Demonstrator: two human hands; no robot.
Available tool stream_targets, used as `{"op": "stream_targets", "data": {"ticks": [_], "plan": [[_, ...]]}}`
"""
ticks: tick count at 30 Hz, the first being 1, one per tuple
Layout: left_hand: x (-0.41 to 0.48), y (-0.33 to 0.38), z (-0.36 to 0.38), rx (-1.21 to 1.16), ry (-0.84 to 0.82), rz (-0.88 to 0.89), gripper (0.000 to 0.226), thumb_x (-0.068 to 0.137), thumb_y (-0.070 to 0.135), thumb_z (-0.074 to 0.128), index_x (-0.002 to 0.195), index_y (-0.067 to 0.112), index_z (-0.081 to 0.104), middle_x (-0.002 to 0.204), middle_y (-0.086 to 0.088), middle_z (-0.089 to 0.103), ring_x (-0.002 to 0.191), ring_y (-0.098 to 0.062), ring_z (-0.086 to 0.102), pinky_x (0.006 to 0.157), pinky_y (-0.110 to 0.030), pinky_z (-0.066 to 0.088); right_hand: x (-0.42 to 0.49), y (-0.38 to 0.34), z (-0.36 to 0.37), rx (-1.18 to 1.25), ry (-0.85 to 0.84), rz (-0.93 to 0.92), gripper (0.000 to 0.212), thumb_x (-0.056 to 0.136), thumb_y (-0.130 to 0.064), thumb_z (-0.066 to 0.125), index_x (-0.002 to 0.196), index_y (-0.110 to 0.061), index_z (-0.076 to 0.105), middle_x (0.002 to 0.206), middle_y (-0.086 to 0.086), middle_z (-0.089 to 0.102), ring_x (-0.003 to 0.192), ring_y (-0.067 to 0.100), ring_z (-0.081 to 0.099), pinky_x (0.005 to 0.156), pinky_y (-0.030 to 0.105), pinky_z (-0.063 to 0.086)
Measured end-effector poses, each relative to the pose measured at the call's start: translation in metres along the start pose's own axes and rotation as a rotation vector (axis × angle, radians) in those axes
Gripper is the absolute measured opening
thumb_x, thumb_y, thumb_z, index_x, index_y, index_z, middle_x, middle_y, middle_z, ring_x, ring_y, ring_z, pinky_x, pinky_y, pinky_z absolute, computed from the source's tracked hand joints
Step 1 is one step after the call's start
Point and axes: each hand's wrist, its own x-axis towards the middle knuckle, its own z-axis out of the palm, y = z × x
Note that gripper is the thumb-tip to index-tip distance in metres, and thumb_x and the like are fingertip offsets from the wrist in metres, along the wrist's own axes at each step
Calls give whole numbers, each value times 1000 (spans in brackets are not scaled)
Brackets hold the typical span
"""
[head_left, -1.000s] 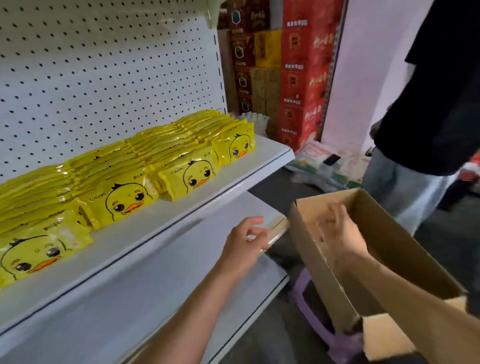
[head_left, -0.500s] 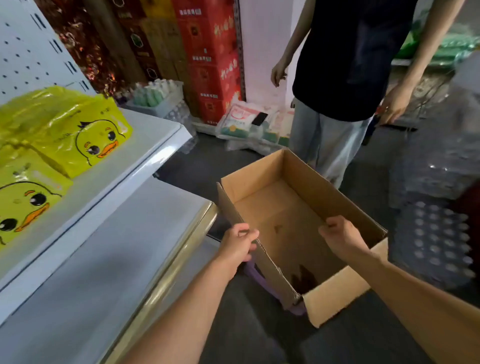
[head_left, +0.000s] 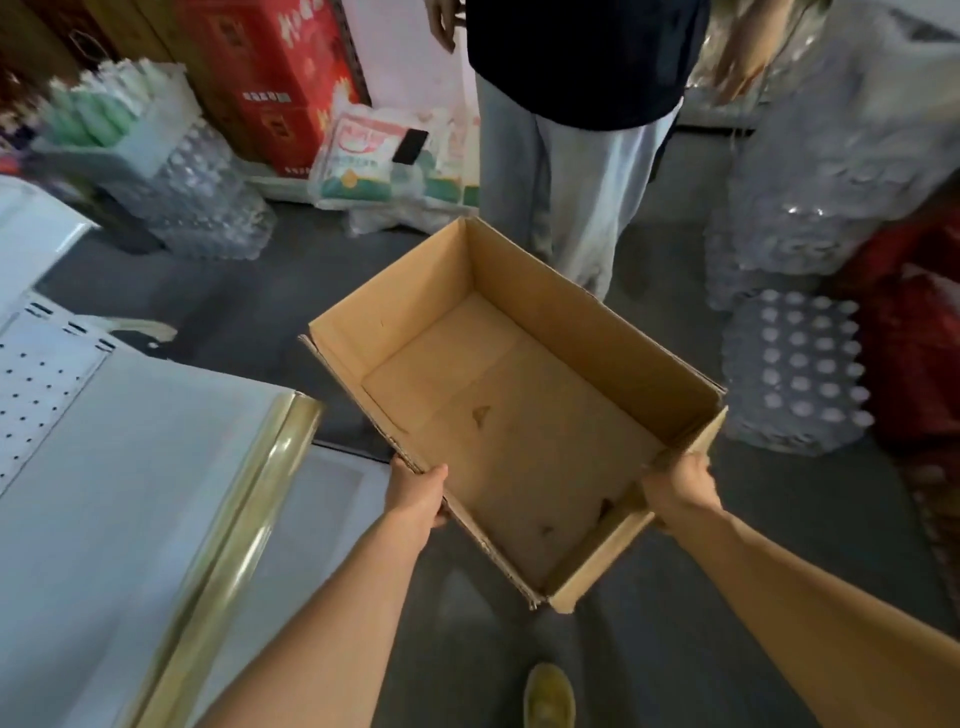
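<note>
The empty cardboard box hung mid-frame above the dark floor, the left hand clasping its left wall and the right hand curled over its right wall, so the pick-up looked done, with carrying and setting down apparently left.

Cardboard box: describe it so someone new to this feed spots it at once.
Start at the white shelf with the gold edge strip on the left; just right of it, over the dark floor, is the cardboard box. The left hand and right hand grip its near edges. Unlike the red cartons and shrink-wrapped bottle packs around it, it is plain brown, open-topped and empty.
</note>
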Motion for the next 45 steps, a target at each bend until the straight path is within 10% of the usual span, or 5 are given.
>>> {"op": "stream_targets", "data": {"ticks": [5, 26, 30, 36, 45], "plan": [[27, -16, 1, 13, 4, 35, 38, 85, 4, 59, 117, 24, 53, 112, -13, 67, 95, -35, 67, 63, -54, 60, 7, 9, 17, 285, -84, 117, 26, 96, -18, 44, 110, -1, 58, 93, 20, 67, 70, 33, 69, 50, 36, 59], [-182, -58, -48, 283, -432, 192, 34, 91, -10, 52, 122, -1, 41, 104, -21, 51, 97, -39, 60, 63, -52, 59, -231, 191, -37, 491, 213, 173, 27, 96, -22, 43, 98, 0, 59, 78, 16, 71, 64, 26, 72, 64, 39, 62], [-230, -83, -35, 413, -529, 264, 32, 90, -9, 53, 119, 1, 44, 105, -22, 57, 80, -31, 61, 44, -41, 57, -295, 256, -40, 598, 310, 280, 26, 95, -22, 45, 103, 0, 57, 81, 16, 71, 62, 26, 72, 63, 40, 62], [-303, -134, -6, 660, -632, 404, 31, 90, 4, 60, 117, 8, 45, 104, -22, 63, 77, -35, 69, 84, -56, 56, -378, 356, -42, 730, 428, 419, 25, 96, -21, 45, 103, -1, 58, 82, 15, 71, 63, 25, 72, 64, 38, 62], [-444, -263, 35, 876, -873, 531, 32, 86, -3, 60, 114, 0, 47, 107, -17, 54, 74, -36, 68, 68, -49, 61, -513, 524, -30, 919, 605, 605, 18, 95, -22, 49, 85, -9, 53, 83, 13, 68, 64, 25, 72, 65, 39, 62]]}}
